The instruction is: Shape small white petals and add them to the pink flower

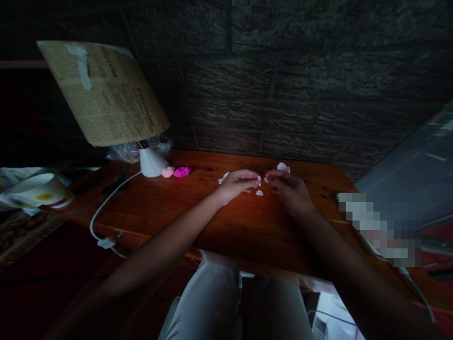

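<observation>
My left hand (236, 185) is over the wooden table, thumb and fingers closed on a small white piece (259, 181) that looks like soft clay. Facing it, my right hand (293, 190) pinches another small white bit (266, 179) at its fingertips. The two hands are close together but apart. Below the fingertips a loose white piece (259, 193) lies on the tabletop. A larger white lump (283, 167) rests just behind my right hand, and a crumpled white piece (222, 178) is partly hidden behind my left.
On the wooden table (226, 226), a pink lump (168, 172) and a magenta lump (182, 172) sit beside a lamp (150, 162) with a newsprint shade. Its white cord (106, 200) hangs over the front edge. Dark scissors (118, 182) lie left; a stone-patterned wall (247, 85) stands behind.
</observation>
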### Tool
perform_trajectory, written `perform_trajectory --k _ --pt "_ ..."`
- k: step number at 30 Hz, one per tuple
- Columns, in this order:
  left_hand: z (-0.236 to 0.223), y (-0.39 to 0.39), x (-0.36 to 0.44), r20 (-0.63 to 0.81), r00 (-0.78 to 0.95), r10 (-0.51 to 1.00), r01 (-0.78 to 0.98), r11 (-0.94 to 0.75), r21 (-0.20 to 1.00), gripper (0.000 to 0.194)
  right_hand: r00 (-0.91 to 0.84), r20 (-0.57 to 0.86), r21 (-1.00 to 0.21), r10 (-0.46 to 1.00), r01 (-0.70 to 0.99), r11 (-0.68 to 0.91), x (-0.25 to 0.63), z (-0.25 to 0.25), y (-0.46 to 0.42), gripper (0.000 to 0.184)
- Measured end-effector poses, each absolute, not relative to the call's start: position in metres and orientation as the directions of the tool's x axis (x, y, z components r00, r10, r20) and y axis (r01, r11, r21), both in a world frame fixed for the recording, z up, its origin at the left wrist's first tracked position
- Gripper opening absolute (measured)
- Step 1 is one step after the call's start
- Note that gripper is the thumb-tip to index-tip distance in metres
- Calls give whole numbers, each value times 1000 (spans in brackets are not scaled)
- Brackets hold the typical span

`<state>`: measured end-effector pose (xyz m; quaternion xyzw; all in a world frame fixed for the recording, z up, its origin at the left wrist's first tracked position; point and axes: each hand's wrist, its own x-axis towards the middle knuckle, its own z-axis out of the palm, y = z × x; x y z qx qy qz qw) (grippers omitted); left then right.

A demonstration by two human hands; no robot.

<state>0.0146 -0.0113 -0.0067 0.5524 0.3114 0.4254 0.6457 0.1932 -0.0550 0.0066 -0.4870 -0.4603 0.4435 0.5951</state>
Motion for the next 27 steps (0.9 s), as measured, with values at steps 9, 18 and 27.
perform_trajectory --k 9,18,27 --pt "-8 -10 14 68 452 889 -183 18 983 43 152 133 -980 979 -130 153 193 5 -52 45" --pt "-8 -10 14 76 440 895 -174 2 985 45 159 81 -990 984 -98 97 192 6 -56 47" --pt "-6 -12 14 74 457 886 -201 21 979 42 42 128 -985 991 -109 132 194 -4 -52 42"
